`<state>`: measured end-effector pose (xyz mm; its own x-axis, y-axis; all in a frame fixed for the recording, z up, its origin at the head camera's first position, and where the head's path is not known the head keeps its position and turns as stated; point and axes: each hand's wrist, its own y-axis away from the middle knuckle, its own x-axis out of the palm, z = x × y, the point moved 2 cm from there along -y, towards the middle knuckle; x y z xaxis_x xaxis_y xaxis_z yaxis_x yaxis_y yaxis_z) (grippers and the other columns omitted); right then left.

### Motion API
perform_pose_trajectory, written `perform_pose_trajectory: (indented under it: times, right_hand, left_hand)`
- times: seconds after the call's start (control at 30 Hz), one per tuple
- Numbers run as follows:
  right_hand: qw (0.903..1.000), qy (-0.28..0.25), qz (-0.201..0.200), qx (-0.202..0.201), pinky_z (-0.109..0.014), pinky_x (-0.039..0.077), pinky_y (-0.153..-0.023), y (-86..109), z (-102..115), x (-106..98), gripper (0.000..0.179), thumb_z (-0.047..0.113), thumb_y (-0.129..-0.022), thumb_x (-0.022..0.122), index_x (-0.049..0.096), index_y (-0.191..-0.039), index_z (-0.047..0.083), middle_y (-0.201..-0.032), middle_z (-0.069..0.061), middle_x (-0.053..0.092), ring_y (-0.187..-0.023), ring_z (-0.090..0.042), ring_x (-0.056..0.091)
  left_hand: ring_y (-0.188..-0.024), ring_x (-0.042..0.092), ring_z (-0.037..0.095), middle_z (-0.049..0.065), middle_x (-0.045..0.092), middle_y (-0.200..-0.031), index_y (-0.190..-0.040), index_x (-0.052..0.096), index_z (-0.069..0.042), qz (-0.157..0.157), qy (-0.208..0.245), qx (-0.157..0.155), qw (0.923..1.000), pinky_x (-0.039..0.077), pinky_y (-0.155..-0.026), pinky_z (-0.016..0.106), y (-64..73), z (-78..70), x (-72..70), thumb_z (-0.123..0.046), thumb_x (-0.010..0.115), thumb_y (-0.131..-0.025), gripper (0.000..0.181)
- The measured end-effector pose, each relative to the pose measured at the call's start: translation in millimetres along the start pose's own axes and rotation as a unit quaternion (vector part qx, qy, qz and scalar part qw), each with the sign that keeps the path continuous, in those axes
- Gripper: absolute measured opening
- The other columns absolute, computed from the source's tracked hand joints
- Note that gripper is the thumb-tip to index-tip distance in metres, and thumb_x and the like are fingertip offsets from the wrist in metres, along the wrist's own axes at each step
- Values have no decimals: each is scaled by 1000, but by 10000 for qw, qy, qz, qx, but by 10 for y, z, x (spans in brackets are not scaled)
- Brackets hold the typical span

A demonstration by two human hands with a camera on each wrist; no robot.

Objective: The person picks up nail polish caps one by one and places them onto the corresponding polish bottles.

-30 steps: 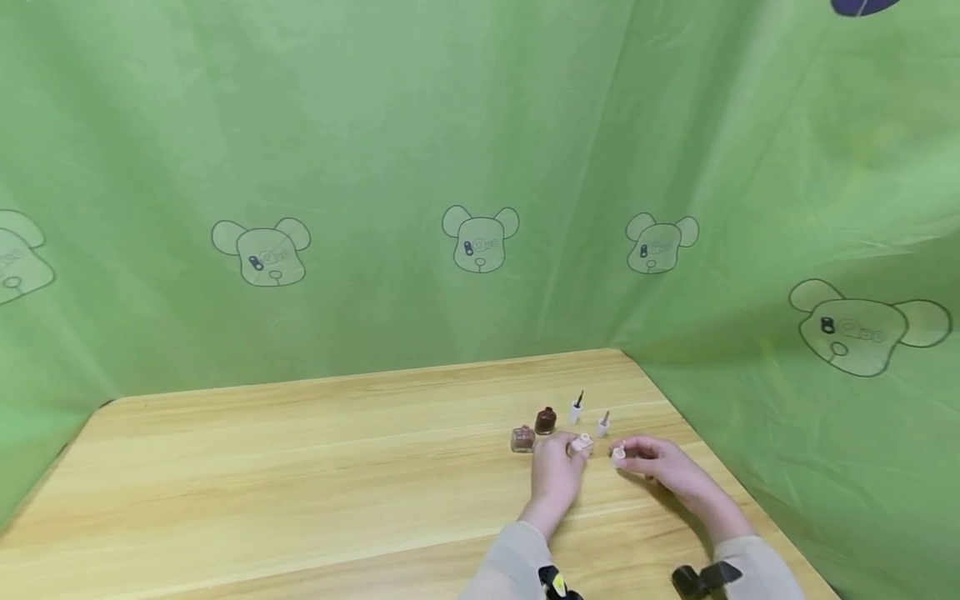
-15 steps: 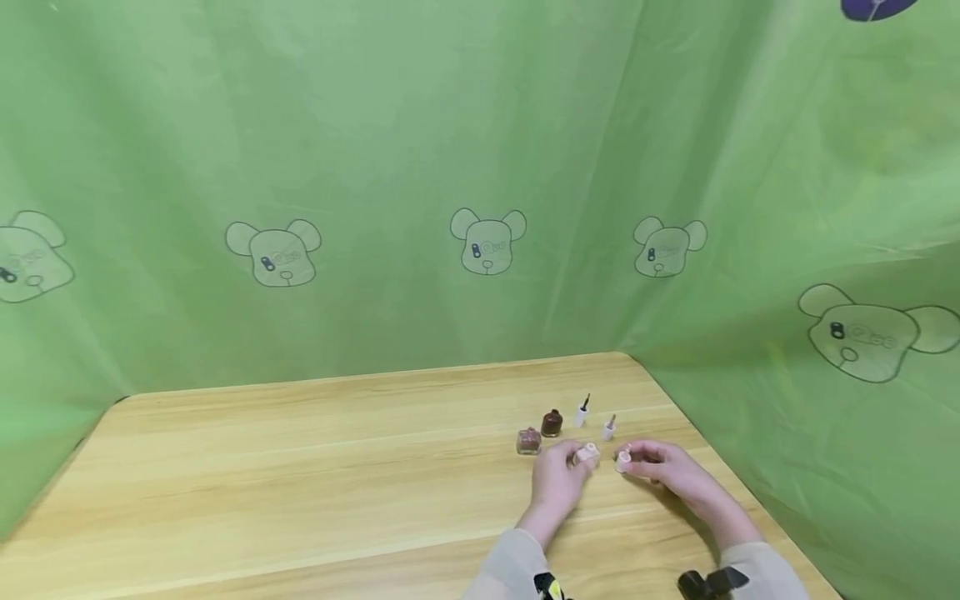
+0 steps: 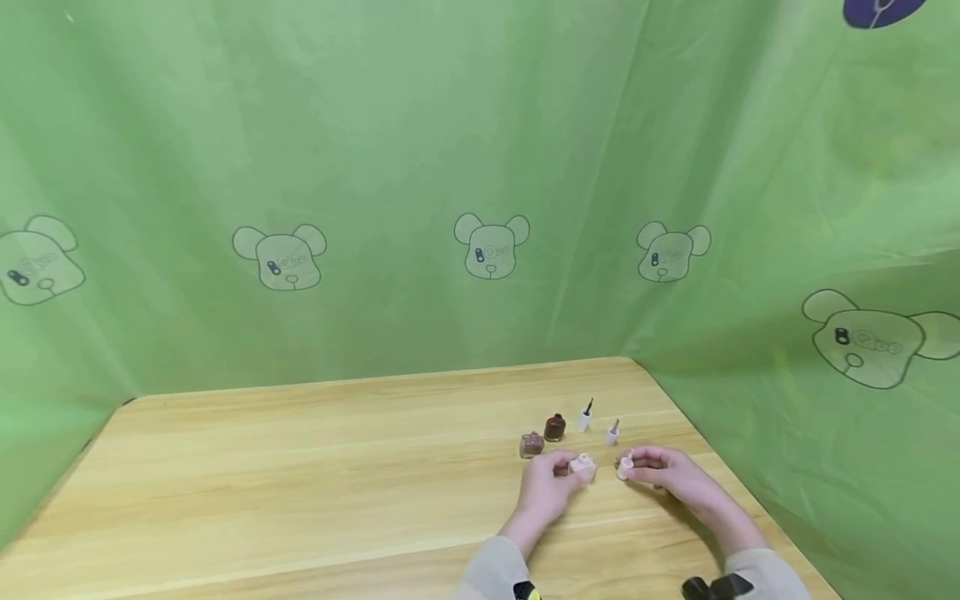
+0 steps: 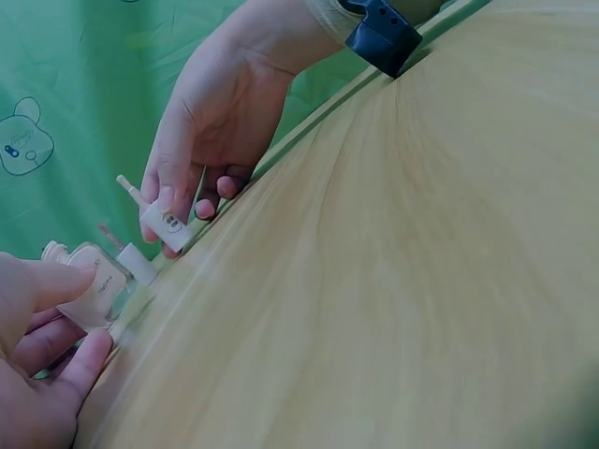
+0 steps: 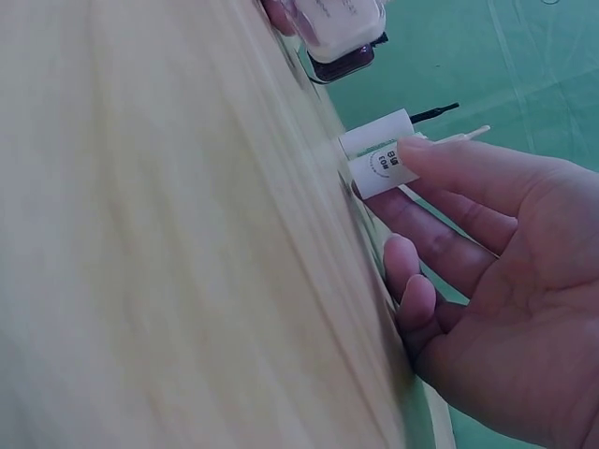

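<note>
My left hand [image 3: 545,486] grips a squarish pale pink nail polish bottle [image 3: 582,465] between thumb and fingers, its neck uncapped and pointing up. To its right, my right hand [image 3: 678,477] pinches a white nail polish cap [image 5: 382,170] that stands brush up, low at the table. The pale brush [image 5: 465,137] rises past the thumb in the right wrist view. Behind the hands are an open mauve bottle [image 3: 532,445] and an open dark red bottle [image 3: 555,427]. Two more white caps, one with a dark brush [image 3: 585,418] and one with a pinkish brush [image 3: 612,432], stand brush up.
The wooden table [image 3: 300,483] stretches far to the left of the hands. A green curtain [image 3: 390,167] with bear prints hangs behind it and along its right edge, close to my right arm.
My left hand has drawn the pale pink bottle slightly left and nearer, widening the gap to the right hand. The right hand keeps its pinch on the cap. The head view has shifted a little.
</note>
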<state>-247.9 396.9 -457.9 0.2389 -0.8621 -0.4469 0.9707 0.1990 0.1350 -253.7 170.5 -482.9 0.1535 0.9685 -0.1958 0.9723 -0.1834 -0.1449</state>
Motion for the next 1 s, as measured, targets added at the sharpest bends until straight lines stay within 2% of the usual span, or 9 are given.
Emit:
perform_pose_trajectory:
  times: [0.17, 0.5, 0.87, 1.0]
  right_hand:
    - [9999, 32, 107, -109, -24, 46, -84, -14, -9, 13, 45, 18, -91, 65, 54, -125, -9, -116, -16, 68, -96, -6, 62]
    - [9989, 146, 347, -270, -25, 47, -85, -53, 82, 101, 42, 18, -91, 65, 56, -124, -7, -121, -23, 65, -99, -3, 62]
    - [9954, 96, 751, -591, -25, 50, -64, -24, 247, 295, 40, 14, -90, 65, 56, -123, -8, -113, -22, 65, -90, -10, 63]
    - [9941, 112, 851, -663, -25, 50, -65, -26, 290, 370, 38, 14, -90, 66, 58, -121, -7, -112, -21, 66, -88, -10, 63]
  left_hand:
    - [-77, 60, 1, 3, 73, -91, -101, 73, -7, 121, 36, 20, 9999, 52, -74, 17, 38, 14, -88, -12, 78, -78, 24]
    - [-82, 63, 6, 6, 73, -96, -107, 70, -3, 251, 147, -150, 9995, 55, -76, 20, 93, -2, -319, -13, 79, -77, 32]
    - [-84, 65, 9, 8, 73, -99, -110, 69, -3, 262, 234, -326, 9989, 56, -73, 20, 150, 7, -541, -12, 79, -77, 35]
    - [-84, 64, 8, 7, 72, -98, -110, 69, -3, 287, 268, -353, 9986, 55, -73, 20, 175, 13, -624, -12, 78, -77, 35]
